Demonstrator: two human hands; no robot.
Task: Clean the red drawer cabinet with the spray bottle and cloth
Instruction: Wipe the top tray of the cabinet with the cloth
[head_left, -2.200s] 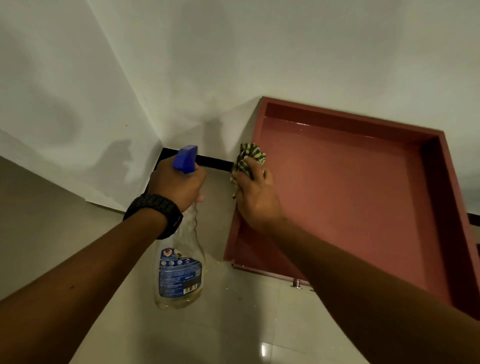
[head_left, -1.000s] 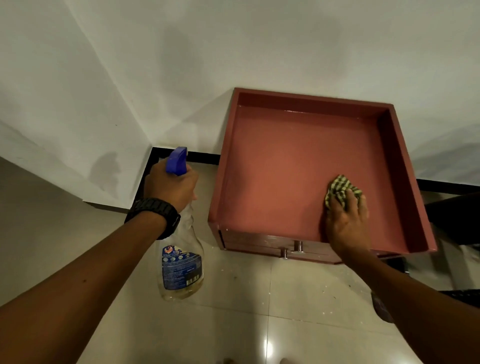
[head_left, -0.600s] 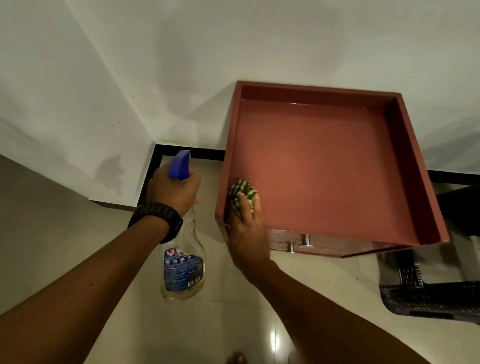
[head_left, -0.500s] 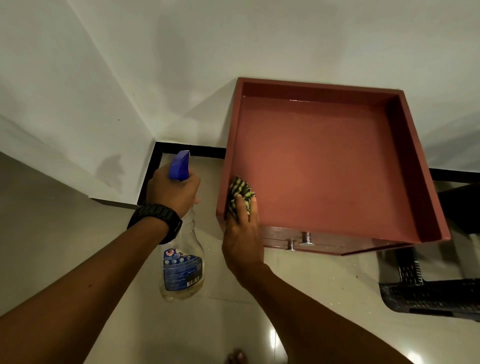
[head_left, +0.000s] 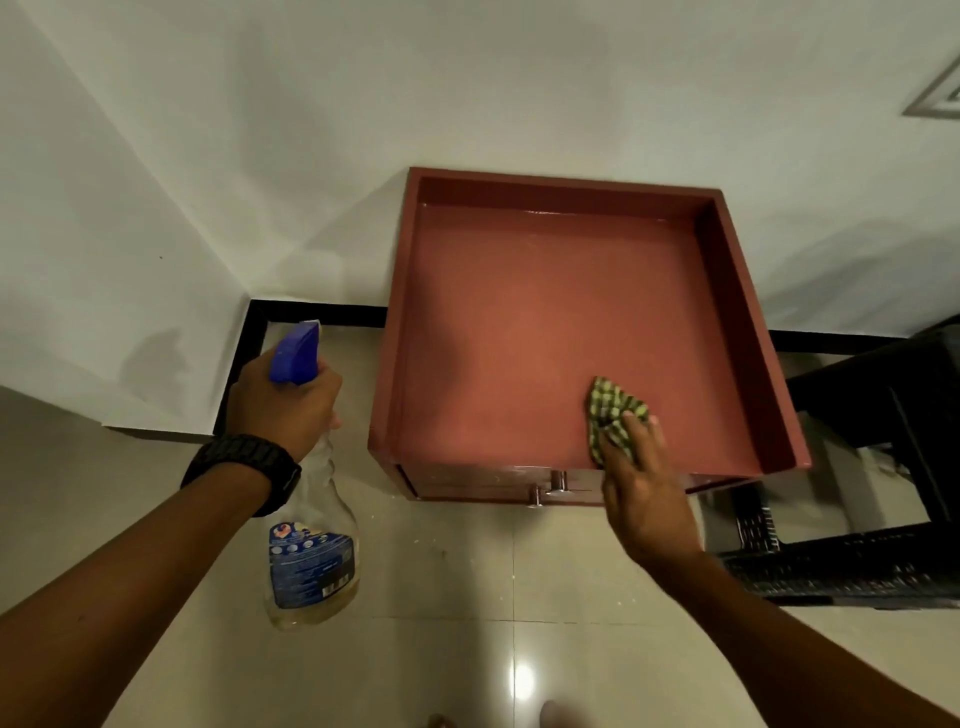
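Note:
The red drawer cabinet (head_left: 524, 312) stands against the white wall, seen from above, with a raised rim around its top and metal knobs on its front. My right hand (head_left: 641, 488) presses a green checked cloth (head_left: 610, 413) onto the top near the front right. My left hand (head_left: 283, 402), with a black watch on its wrist, grips the neck of a clear spray bottle (head_left: 311, 561) with a blue trigger head and a blue label. The bottle hangs left of the cabinet, above the floor.
Glossy beige floor tiles (head_left: 441, 597) lie in front of the cabinet. A black stool or crate (head_left: 872, 525) stands close on the cabinet's right. A wall corner with black skirting (head_left: 249, 332) is at the left. My toes show at the bottom edge.
My right hand has swept the cloth from the cabinet top's front left corner across to the front right. The left hand and bottle have hardly moved.

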